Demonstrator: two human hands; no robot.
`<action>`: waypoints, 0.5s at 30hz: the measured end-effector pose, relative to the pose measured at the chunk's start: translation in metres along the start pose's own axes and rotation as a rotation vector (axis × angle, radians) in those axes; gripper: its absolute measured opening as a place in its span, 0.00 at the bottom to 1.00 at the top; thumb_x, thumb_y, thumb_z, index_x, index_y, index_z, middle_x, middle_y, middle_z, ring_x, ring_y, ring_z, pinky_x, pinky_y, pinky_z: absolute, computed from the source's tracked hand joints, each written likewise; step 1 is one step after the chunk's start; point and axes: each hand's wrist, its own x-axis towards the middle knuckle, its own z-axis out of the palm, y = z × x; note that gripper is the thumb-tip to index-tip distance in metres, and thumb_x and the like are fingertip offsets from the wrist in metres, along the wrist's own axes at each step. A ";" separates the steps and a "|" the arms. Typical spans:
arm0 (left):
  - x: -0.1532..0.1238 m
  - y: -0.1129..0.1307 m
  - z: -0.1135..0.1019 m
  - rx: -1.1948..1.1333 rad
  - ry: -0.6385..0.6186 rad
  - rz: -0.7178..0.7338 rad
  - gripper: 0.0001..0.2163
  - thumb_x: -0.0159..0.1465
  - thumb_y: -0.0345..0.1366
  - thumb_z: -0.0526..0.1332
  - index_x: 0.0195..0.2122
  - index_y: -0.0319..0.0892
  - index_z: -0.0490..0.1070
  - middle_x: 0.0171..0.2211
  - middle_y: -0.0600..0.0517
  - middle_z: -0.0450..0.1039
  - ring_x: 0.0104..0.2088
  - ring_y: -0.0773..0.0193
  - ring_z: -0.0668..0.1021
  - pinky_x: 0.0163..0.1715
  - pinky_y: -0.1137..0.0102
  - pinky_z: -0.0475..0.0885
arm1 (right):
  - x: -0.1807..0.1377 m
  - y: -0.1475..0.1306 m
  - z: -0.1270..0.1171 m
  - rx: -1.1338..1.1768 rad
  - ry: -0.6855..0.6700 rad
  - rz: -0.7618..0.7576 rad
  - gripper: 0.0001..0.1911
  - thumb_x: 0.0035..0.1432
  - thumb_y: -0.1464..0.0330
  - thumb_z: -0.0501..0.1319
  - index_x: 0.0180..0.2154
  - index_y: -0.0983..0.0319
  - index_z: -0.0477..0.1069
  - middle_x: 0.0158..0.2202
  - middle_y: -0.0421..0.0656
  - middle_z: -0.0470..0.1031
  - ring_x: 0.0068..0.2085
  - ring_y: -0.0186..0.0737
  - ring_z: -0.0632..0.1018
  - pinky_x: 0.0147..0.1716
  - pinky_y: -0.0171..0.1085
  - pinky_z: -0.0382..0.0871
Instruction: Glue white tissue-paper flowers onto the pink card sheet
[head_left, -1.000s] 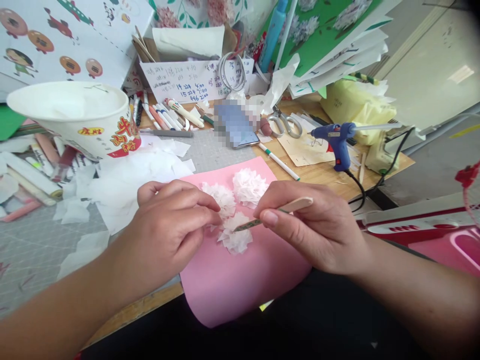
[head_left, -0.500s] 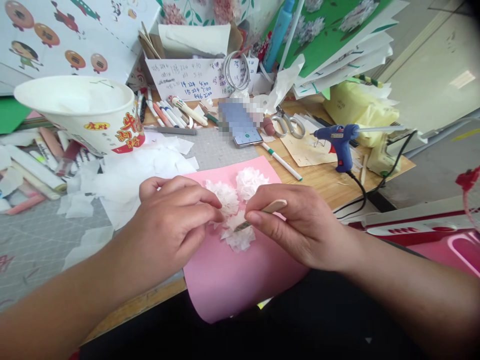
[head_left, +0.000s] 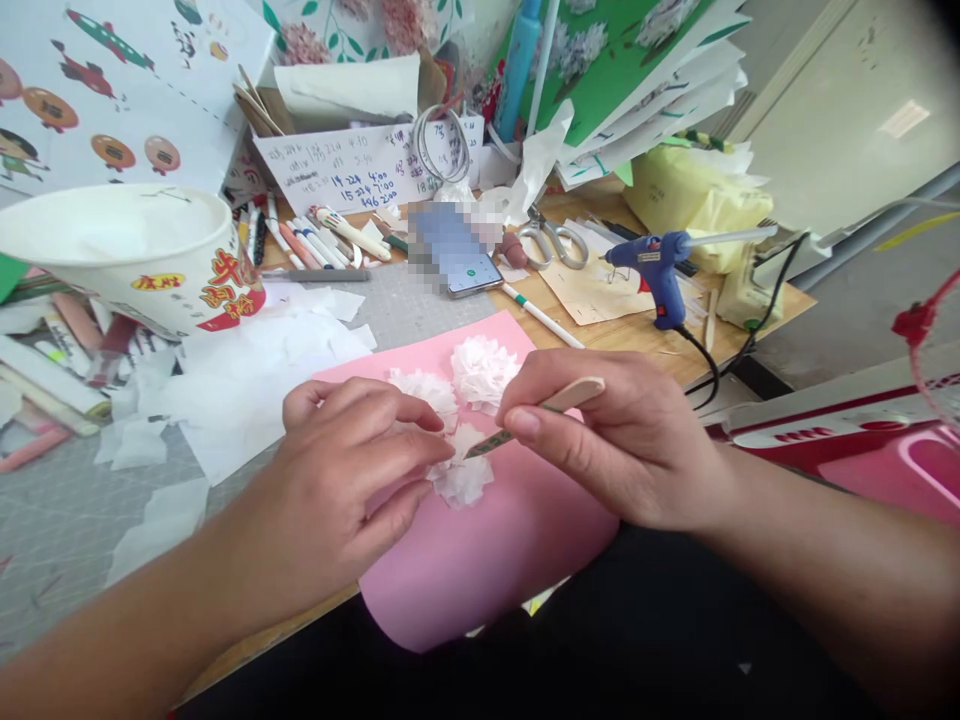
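Between the thumb and fingers of my right hand [head_left: 607, 435] is a flat wooden stick [head_left: 577, 393], its dark patterned end pointing down at a white tissue-paper flower [head_left: 463, 482]. My left hand [head_left: 360, 460] is closed with curved fingers at the left side of this flower, thumb below, and seems to pinch its petals; the fingertips partly hide the contact. Two more white paper flowers lie just behind: a fluffy round flower [head_left: 484, 370] and a left flower [head_left: 424, 390] partly covered by my fingers. All three rest on a pink sheet [head_left: 480, 560] whose near edge curls down over the table edge.
Cut white paper pieces [head_left: 247, 370] lie on the grey cutting mat [head_left: 67, 520] at left. A paper noodle cup [head_left: 127, 260] stands behind. Further back are markers [head_left: 315, 240], a phone [head_left: 457, 255], scissors [head_left: 555, 240] and a blue glue gun [head_left: 664, 275] with its cord.
The view has shifted slightly, so the background sits further left. The stick's dark end has lifted a little off the flower's middle, and my left fingers stay beside the flower.
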 end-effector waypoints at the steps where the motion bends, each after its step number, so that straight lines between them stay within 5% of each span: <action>1: 0.000 0.000 0.001 -0.006 -0.007 -0.002 0.12 0.71 0.31 0.59 0.50 0.56 0.77 0.49 0.52 0.78 0.52 0.53 0.76 0.51 0.53 0.61 | 0.000 0.000 0.000 -0.025 -0.007 0.000 0.16 0.73 0.69 0.61 0.29 0.59 0.67 0.30 0.37 0.77 0.29 0.28 0.75 0.28 0.30 0.67; 15: -0.003 0.000 0.003 0.038 -0.025 0.019 0.15 0.71 0.28 0.58 0.42 0.58 0.80 0.49 0.54 0.77 0.53 0.54 0.76 0.50 0.55 0.57 | 0.003 0.002 0.005 -0.023 -0.027 0.030 0.16 0.73 0.68 0.61 0.29 0.59 0.65 0.29 0.36 0.76 0.27 0.28 0.73 0.26 0.31 0.66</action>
